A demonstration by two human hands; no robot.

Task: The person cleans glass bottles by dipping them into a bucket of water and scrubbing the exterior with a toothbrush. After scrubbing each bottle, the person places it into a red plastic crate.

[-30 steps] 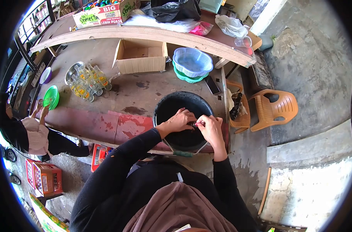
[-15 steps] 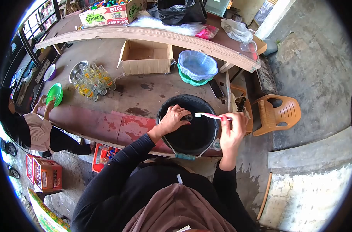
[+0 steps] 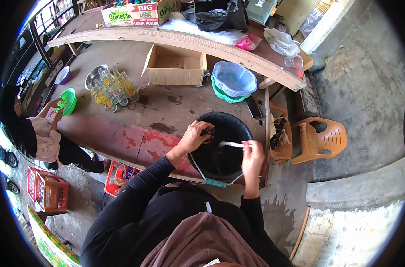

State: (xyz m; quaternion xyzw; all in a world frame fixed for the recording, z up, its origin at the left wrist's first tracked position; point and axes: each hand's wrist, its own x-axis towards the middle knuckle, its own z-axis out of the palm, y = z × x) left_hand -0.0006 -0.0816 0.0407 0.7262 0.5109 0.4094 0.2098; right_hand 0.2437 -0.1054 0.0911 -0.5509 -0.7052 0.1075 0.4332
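Over the left part of a black bucket (image 3: 220,167), my left hand (image 3: 194,137) is closed round a glass bottle (image 3: 208,131), whose mouth points up toward the right. My right hand (image 3: 253,156) grips a toothbrush (image 3: 232,144) by its handle above the bucket's right side. The brush head points left toward the bottle, a short gap apart from it. The inside of the bucket is dark, and its contents cannot be made out. Several glass bottles with yellow print (image 3: 113,91) stand together on the table, beside a metal bowl (image 3: 92,76).
Behind the bucket are a blue basin (image 3: 234,79) on a green one, a phone (image 3: 253,108) and an open cardboard box (image 3: 176,75). A raised wooden shelf (image 3: 180,41) crosses the back. At left, another person (image 3: 44,140) holds a green bowl (image 3: 69,101). Plastic chairs (image 3: 322,140) stand right.
The toothbrush has moved left and down with my right hand, away from the bottle mouth. My left hand and the bottle have shifted slightly. The view has also shifted a little.
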